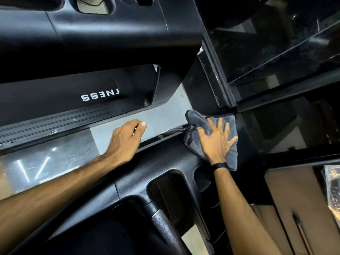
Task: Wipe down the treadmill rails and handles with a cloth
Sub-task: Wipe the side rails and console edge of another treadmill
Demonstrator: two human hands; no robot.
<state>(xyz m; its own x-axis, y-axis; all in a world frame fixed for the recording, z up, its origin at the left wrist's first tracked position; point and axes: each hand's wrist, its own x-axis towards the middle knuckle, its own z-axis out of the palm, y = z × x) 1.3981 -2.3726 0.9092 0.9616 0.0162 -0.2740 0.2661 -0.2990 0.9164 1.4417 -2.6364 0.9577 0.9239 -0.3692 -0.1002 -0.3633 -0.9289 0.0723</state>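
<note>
A grey cloth [197, 120] lies over the upper right corner of the black treadmill console [165, 162]. My right hand [216, 140] presses flat on the cloth with its fingers spread; a dark band sits on that wrist. To the left, my left hand [127, 138] rests over the console's top edge with its fingers loosely curled and nothing in them. A silver-grey handle [161, 225] drops from the console toward the bottom of the view.
Beyond the console stands another black machine [92, 100] with white lettering. Pale floor [161, 115] shows between them. Dark glass panels with black frames [266, 70] fill the right side. Beige panels [294, 208] sit at the lower right.
</note>
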